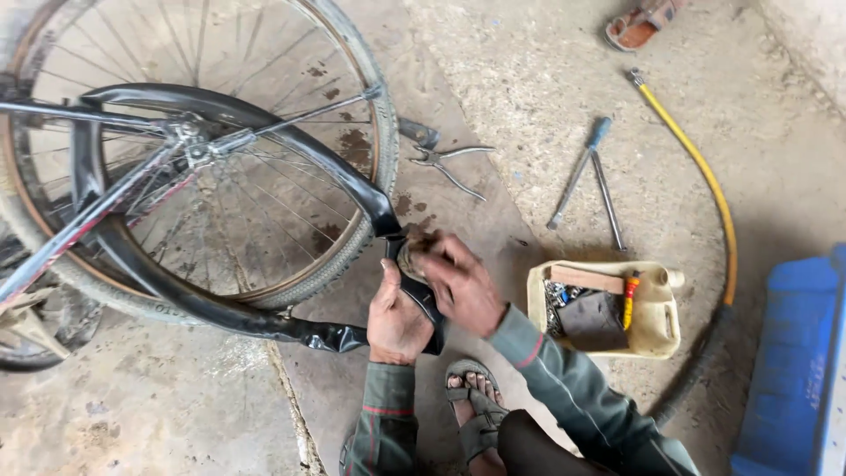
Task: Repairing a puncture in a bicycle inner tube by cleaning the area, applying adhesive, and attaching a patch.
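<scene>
Left hand (397, 313) clenched around a black inner tube (264, 141), gripping it from below where the rubber folds back on itself. Right hand (458, 282) pressed on the same fold from above, fingers curled over a small brownish pad (412, 256), perhaps sandpaper or a patch, too blurred to tell. Tube looping up and left out of the bicycle wheel (352, 238), then back down along the floor (529, 70) to the left hand. Just right of the hands, a cut yellow container (656, 330) of small parts. Farther up the floor, pliers (445, 163), a screwdriver (577, 172), a yellow hose (705, 176).
</scene>
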